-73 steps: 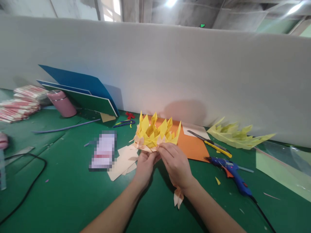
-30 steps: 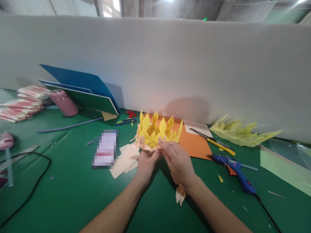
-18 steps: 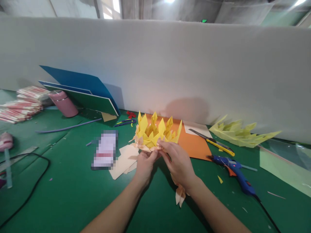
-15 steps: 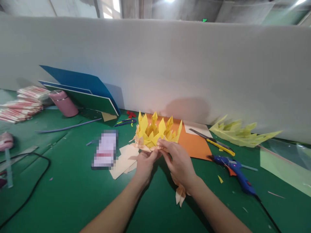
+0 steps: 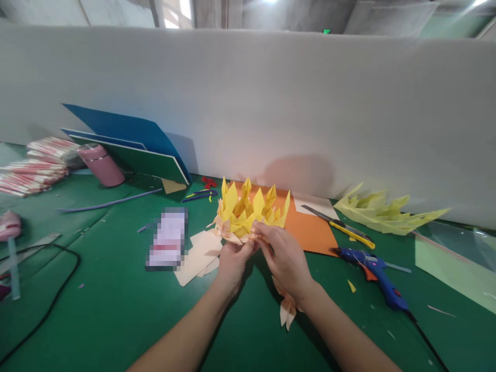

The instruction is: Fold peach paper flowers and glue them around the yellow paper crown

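Note:
A yellow folded-paper crown [image 5: 243, 214] with upright points stands in front of me, peach paper petals [image 5: 228, 231] along its lower edge. My left hand [image 5: 231, 266] pinches the near bottom edge of the crown from below. Beside it, my right hand [image 5: 289, 261] is closed with thumb and fingertips pressed on a peach petal piece at that same edge. The fingertips hide exactly how the pieces meet. Under my right wrist lies a loose peach paper flower [image 5: 288, 311], partly covered. Peach paper pieces [image 5: 199, 258] rest on the table left of my left hand.
To the right lie a blue glue gun [image 5: 374, 271], a yellow utility knife [image 5: 341, 227] on orange paper [image 5: 315, 235], and a pale yellow folded-paper piece [image 5: 387, 214]. A phone [image 5: 168, 237], pink bottle [image 5: 101, 165] and leaning boards [image 5: 132, 160] are at left. A white partition [image 5: 248, 103] stands behind.
The crown's near petals have tilted and shifted slightly as my fingers press there. Both hands keep nearly the same place and grip.

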Motion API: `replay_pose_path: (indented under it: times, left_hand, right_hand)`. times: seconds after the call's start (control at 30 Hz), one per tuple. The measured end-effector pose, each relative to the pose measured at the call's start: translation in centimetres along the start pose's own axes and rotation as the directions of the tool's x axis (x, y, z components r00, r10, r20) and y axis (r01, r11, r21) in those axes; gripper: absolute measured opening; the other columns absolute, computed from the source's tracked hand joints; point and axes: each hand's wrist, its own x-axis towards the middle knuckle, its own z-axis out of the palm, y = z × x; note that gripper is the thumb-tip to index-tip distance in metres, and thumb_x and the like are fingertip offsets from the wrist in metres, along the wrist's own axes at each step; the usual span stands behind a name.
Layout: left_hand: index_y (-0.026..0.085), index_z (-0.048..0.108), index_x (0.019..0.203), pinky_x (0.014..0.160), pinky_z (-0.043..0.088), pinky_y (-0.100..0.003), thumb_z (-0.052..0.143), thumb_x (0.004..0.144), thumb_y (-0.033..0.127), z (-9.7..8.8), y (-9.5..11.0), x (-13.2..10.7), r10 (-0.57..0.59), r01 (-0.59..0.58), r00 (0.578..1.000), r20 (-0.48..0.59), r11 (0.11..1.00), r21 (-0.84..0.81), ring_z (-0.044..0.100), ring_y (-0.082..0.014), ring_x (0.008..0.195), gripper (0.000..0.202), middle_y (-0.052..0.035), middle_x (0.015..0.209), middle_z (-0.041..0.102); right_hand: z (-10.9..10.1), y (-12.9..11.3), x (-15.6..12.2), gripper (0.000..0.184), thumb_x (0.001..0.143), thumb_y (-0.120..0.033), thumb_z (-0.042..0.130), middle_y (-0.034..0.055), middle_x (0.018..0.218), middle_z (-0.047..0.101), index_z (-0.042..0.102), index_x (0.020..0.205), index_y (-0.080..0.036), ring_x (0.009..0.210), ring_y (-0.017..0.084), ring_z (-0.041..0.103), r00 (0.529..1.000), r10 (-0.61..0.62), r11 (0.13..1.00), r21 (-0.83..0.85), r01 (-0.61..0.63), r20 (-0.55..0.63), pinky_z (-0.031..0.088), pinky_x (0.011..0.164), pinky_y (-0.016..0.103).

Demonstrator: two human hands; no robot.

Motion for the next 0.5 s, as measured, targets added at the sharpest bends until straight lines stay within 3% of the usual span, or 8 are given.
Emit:
replay_pose_path:
  times: [0.5]
  left_hand:
    - [0.017, 0.068, 0.098, 0.093, 0.045, -0.032, 0.080, 0.058, 0.025, -0.11, 0.05, 0.02, 0.021, -0.021, 0.999, 0.030, 1.000, 0.001, 0.062, -0.0219, 0.104, 0.042, -0.0074, 0.102, 0.072]
  right_hand:
    - [-0.21, -0.50, 0.09, 0.028, 0.092, -0.014, 0.038, 0.0088, 0.093, 0.068, 0.050, 0.117, -0.019, 0.085, 0.022, 0.064, 1.000, -0.010, 1.000, -0.028, 0.011, 0.011, 0.053, 0.074, 0.036]
